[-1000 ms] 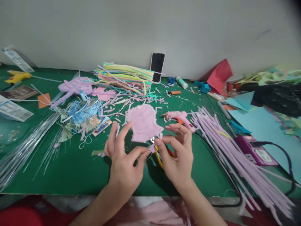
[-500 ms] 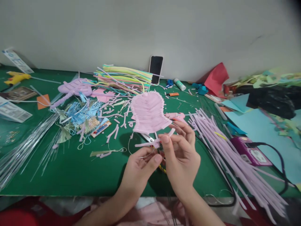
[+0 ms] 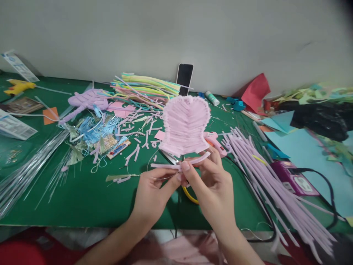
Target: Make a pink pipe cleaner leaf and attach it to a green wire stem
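Lilac pipe-cleaner panel (image 3: 185, 127) upright at the centre, small lilac strips (image 3: 164, 166) crossing on its near side.
Compared with half a second ago, the panel sits farther right, hiding the orange lighter, and the left thumb has risen to the strips. The right hand (image 3: 213, 184) pinches them firmly between thumb and fingers; the left hand (image 3: 156, 189) is nearly closed beside it, but I cannot tell whether it grips them. Yellow-handled scissors (image 3: 190, 198) show between the hands; the pink glue gun (image 3: 219, 146) lies to the right.
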Available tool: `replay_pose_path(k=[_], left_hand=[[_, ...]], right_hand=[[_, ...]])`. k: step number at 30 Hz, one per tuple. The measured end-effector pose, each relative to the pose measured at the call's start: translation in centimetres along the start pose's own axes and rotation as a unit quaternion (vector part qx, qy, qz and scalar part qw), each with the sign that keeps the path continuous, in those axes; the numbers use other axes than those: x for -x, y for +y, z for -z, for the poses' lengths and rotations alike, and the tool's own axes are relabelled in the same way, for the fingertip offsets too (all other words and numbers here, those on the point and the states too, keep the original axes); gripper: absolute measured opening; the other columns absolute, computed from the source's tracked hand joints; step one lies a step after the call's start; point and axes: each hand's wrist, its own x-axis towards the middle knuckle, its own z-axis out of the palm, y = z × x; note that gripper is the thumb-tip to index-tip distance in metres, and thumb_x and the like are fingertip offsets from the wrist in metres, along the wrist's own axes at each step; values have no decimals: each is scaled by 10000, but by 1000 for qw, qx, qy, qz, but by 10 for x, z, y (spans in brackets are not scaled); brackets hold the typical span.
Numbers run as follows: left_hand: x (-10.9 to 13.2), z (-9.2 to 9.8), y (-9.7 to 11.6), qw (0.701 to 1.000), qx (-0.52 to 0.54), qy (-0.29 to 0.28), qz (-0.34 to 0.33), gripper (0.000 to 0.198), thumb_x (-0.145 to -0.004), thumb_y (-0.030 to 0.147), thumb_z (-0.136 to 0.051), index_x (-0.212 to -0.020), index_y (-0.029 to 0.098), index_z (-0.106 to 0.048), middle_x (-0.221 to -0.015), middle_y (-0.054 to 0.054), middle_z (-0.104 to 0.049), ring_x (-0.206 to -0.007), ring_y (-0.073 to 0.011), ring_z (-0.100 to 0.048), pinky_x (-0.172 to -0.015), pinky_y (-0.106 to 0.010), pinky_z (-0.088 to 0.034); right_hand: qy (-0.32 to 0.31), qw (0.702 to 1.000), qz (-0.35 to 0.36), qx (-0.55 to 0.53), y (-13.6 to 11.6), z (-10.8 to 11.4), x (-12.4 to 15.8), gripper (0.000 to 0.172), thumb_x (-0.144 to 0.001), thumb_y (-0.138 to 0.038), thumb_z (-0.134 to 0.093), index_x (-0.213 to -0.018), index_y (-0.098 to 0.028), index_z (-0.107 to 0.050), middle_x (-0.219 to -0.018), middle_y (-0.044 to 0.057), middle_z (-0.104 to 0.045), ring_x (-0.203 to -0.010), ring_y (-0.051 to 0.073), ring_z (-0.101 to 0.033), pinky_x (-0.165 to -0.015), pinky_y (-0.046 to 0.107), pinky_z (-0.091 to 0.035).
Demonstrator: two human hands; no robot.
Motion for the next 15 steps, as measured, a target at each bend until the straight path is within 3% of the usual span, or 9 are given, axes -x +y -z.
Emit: replay_pose_path(k=[5, 10, 15], left_hand=[[1, -2, -2, 1000, 16, 24, -8, 54, -724, 240, -767, -759, 209, -794, -775, -32, -776, -771, -202, -720, -738, -281, -592], [1, -1, -4, 999, 47, 23, -5, 111, -735, 259, -764, -834, 219, -793, -832, -35, -784, -801, -205, -728, -763, -296, -600], [2, -2, 0, 996, 83, 20, 5, 166, -709, 287, -789, -848, 198, -777, -818, -39, -783, -717, -193, -730, -672, -279, -611]], right_hand=[[-2, 999, -28, -19, -2, 0, 5, 106, -830, -315, -658, -794, -236, -719, -1164, 99, -564, -1134, 270, -534, -885, 423, -513], [1, 998, -46, -39, -4, -2, 6, 133, -838, -332, -648, -783, -246, -732, -1123, 95, -583, -1132, 279, -541, -944, 469, -488], [28, 998, -36, -45, -3, -4, 7, 140, -856, -327, -633, -796, -246, -730, -1007, 81, -606, -1003, 254, -597, -841, 424, -540]])
